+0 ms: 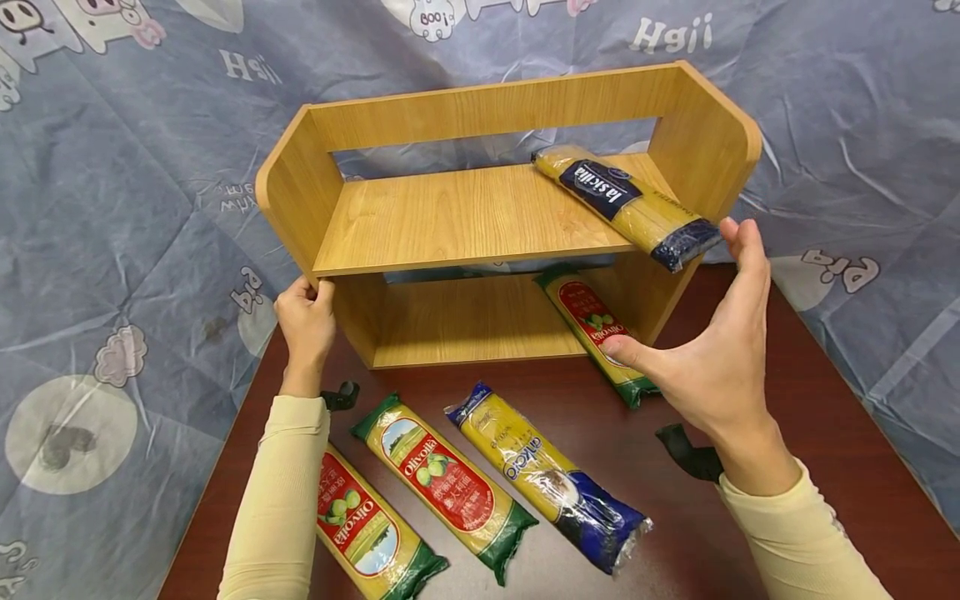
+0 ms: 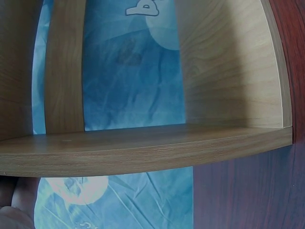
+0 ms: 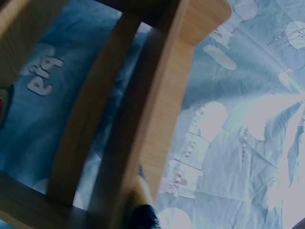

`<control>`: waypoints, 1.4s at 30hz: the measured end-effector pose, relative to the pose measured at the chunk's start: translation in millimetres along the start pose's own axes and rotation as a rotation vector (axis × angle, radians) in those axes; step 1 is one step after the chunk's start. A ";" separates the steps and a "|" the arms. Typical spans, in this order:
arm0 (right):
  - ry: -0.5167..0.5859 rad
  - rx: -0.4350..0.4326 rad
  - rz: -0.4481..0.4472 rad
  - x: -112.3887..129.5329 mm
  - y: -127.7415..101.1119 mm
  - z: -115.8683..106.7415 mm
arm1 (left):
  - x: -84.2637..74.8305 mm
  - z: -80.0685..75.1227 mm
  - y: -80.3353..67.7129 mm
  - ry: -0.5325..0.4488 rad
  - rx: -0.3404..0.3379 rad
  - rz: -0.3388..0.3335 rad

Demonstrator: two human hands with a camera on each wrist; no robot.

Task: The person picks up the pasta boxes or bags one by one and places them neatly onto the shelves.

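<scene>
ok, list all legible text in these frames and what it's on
"la sicilia": blue label of the pasta pack on the upper shelf.
"Olivoila": red labels of the green-ended packs; their smaller print is too small to read.
Blue script on the blue-ended pack: unclear.
"Pig", "High", upside down: backdrop cloth.

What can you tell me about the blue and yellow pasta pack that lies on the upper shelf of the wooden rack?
The la sicilia pasta pack is a long clear bag of yellow spaghetti with a dark blue label and a dark blue end. It lies flat and diagonal on the right part of the upper board of the wooden rack, its near end past the front edge. The right hand, fingers spread, is just beside that end; contact cannot be told.
</scene>
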State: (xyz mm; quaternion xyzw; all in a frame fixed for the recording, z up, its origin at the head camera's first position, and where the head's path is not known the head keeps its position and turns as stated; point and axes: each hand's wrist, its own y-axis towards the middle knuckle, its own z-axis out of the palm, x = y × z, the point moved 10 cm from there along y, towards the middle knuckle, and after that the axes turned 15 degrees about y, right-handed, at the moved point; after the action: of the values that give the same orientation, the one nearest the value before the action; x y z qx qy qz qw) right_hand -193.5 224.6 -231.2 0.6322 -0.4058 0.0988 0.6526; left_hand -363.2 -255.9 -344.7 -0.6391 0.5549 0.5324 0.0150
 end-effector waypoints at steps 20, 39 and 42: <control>0.091 0.050 0.172 -40.0 -57.3 8.4 | 1.5 0.4 -1.8 0.001 -0.001 -0.022; 0.031 0.178 0.372 -85.3 -106.5 38.8 | 0.2 0.5 -1.3 -0.003 -0.006 0.006; 0.021 0.193 0.378 -89.4 -112.9 42.9 | -0.8 -0.3 -0.9 0.002 -0.005 0.010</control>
State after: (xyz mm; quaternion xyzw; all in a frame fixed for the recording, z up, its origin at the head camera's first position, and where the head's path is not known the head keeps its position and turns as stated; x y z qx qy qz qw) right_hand -196.6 199.6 -379.3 0.6034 -0.4991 0.2645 0.5630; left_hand -362.1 -255.2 -344.6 -0.6368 0.5569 0.5331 0.0100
